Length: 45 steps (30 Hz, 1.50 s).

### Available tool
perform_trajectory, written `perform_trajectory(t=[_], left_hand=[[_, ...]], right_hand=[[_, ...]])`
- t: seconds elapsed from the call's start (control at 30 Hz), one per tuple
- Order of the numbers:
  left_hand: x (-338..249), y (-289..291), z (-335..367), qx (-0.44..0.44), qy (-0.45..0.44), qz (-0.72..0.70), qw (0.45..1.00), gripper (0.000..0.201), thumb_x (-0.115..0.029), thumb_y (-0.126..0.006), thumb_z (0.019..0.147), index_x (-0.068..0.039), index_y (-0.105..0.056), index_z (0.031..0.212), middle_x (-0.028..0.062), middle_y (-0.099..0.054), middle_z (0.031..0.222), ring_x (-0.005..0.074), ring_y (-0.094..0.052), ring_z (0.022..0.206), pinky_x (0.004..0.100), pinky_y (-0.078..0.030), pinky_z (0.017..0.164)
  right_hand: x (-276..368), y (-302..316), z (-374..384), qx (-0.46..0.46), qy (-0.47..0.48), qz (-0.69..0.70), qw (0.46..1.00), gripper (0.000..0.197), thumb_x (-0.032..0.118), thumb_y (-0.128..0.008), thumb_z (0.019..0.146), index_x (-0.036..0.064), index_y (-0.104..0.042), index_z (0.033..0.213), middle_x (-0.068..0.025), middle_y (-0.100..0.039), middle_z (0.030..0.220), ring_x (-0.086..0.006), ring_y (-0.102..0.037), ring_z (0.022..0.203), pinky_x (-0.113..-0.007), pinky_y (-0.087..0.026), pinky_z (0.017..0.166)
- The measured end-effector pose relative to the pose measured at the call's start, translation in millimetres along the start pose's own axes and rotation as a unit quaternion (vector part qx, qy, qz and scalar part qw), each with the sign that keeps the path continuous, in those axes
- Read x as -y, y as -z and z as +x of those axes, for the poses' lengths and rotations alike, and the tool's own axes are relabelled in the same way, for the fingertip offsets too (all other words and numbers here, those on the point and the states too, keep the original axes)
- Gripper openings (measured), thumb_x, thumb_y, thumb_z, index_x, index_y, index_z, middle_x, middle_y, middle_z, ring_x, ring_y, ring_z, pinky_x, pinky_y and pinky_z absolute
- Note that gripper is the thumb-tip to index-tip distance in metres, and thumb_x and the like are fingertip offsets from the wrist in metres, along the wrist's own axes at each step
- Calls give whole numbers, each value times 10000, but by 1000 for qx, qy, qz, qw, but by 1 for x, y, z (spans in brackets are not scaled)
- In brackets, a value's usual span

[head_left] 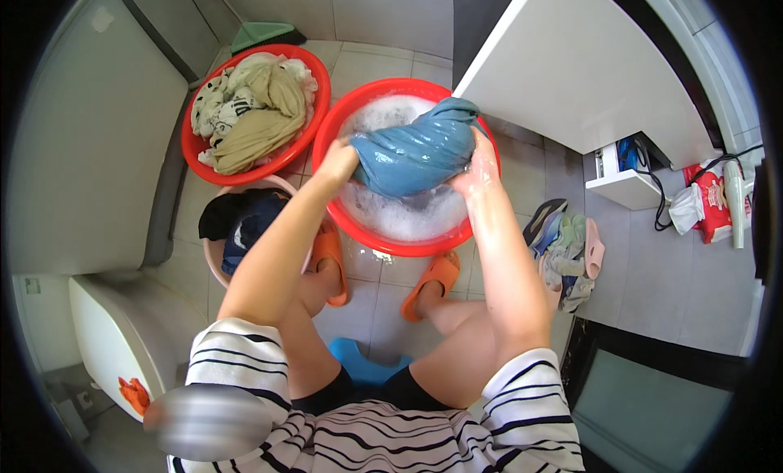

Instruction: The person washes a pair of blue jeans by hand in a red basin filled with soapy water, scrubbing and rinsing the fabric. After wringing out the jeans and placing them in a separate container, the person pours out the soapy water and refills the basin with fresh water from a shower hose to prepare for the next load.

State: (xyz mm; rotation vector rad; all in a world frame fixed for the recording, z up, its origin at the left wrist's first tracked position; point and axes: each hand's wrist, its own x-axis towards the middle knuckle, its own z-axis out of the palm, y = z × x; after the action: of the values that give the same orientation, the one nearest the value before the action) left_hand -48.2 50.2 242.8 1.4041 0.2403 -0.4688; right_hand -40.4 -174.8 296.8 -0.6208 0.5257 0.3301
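We have the wet blue cloth (pixel 412 153) over the middle of the red tub (pixel 391 247), above white suds (pixel 400 220); whether its underside dips into them, we can't tell. It hangs bunched and twisted between our hands, its long axis running roughly from 8 o'clock to 2. From our left hand (pixel 339 160) it lies toward 2 o'clock; from our right hand (pixel 477 167), toward 10, with a fold rising past it at 12. Both hands touch it, so neither is nearer. Our left fingers are clenched round the 8 o'clock end; our right hand grips the other end, though most of its fingers are hidden. Clothes (pixel 261 134) fill a second tub (pixel 324 90) at 10 o'clock.
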Motion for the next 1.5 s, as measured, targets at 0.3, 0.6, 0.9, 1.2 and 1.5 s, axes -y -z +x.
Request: perform_trajectory(t=[0.3,0.6,0.9,1.2,1.5], left_hand=[[-27,-38,-16,117,103,-306,939,347,-343,-440,910,-82,-592,1080,59,-629,1082,183,-604,978,354,-490,859],[-67,-76,-62,162,111,-436,878,362,-273,-402,912,-29,-556,1130,99,-606,1118,225,-595,1006,364,-480,882],[-75,-86,-94,166,81,-200,962,655,-206,-546,852,-171,-215,1417,114,-428,1293,206,-538,1024,361,-498,769],[-80,-70,-89,113,-361,450,809,1037,-176,-825,616,-236,-200,1441,178,-290,1410,303,-425,1215,407,-465,886],[-63,-73,-71,-25,-545,295,785,542,-293,-807,634,-55,-580,1064,165,-528,1147,342,-534,1032,400,-434,891]], right_hand=[[23,0,-10,22,123,-65,990,308,305,-551,836,93,-592,1056,-67,-610,1063,-226,-562,995,-425,-426,905],[13,-7,-6,201,167,10,965,328,245,-434,932,17,-551,1137,-115,-607,1112,-244,-567,1043,-392,-446,930],[-5,13,-19,191,305,-302,883,319,262,-435,945,15,-541,1118,-115,-609,1084,-216,-598,978,-343,-472,909],[-11,49,8,67,238,-205,947,285,166,-479,907,-16,-568,1109,-114,-607,1106,-209,-591,1000,-335,-477,895],[-6,33,-12,-30,103,-28,994,247,125,-496,880,-33,-585,1047,-144,-621,1070,-243,-608,974,-376,-490,886]])
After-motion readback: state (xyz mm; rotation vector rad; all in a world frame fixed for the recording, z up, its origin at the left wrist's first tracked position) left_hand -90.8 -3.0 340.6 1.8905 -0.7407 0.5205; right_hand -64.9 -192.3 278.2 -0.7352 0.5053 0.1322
